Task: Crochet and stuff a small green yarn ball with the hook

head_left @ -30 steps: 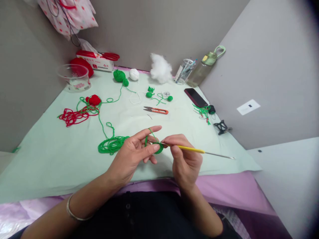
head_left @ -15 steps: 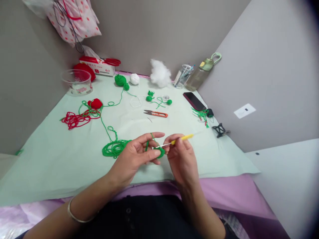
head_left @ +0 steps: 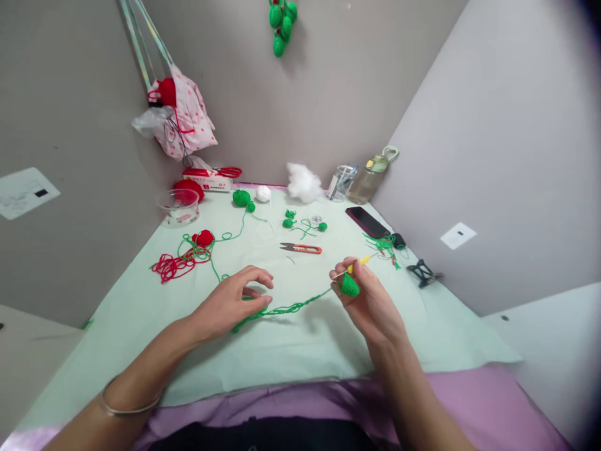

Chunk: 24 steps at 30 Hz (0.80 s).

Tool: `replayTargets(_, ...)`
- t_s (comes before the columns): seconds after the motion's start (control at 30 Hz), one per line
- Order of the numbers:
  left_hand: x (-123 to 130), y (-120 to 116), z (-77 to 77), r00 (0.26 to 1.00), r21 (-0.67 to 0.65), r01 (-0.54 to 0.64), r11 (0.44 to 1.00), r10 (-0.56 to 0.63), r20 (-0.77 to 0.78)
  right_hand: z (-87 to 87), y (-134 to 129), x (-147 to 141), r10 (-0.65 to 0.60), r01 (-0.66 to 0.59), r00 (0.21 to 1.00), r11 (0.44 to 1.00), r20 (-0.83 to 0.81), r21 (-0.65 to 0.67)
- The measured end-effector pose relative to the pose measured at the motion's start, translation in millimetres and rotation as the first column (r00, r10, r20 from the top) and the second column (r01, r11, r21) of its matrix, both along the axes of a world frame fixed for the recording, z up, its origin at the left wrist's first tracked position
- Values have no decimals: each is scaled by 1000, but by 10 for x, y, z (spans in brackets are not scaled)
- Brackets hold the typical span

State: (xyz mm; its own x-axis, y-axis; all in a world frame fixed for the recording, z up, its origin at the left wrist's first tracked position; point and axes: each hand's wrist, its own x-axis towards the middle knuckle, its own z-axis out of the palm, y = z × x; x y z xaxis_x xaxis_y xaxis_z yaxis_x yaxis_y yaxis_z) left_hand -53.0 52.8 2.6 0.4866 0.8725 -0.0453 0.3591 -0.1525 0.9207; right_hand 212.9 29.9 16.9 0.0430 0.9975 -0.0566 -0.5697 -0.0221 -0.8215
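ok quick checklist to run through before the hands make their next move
1. Crochet hook held in the right hand: ok.
2. Green crocheted piece held in that same hand: ok.
3. Loop secure on the hook tip: cannot tell, too small to see.
4. Green yarn between the hands running as one single strand: not ok, several strands bunch together.
5. Left hand gripping the yarn: cannot tell.
6. Orange-handled snips clear of both hands: ok.

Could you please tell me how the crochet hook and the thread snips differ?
The crochet hook has a yellow handle; the thread snips have an orange one. The crochet hook is held in the right hand, while the thread snips lie on the table cover. The crochet hook is a single slender rod, whereas the thread snips have two pointed blades.
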Motion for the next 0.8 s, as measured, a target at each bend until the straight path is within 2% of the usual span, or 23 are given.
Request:
replayTargets(0.07,-50,116,-31,983,53,82,995,-72,-168,48,108,59,47,-47,999,998,-2,-29)
replayTargets(0.13,-69,207,-53,955,79,152,985,-125,-271,88,215,115,93,-93,996,994,-7,-49)
replayTargets(0.27,-129,341,-74,950,49,172,984,-153,-272,130,399,259,143,-144,990,988,-13,-54)
replayTargets(0.43,-362,468,-65,985,38,73,997,-66,-160,103,532,492,160,-158,986,987,51,-37)
replayTargets(0.53,-496,516,-12,997,-63,-12,998,7,-73,81,561,546,215,-211,964,977,154,-36)
replayTargets(0.6,-543,538,66,998,-99,-26,995,21,-59,87,582,524,254,-252,944,967,212,-40)
replayTargets(0.7,-568,597,225,994,-51,-71,996,66,-91,126,656,457,295,-294,921,955,254,-44)
replayTargets(0.8,-633,729,337,975,75,-179,981,187,-118,144,777,439,331,-331,901,942,282,-48)
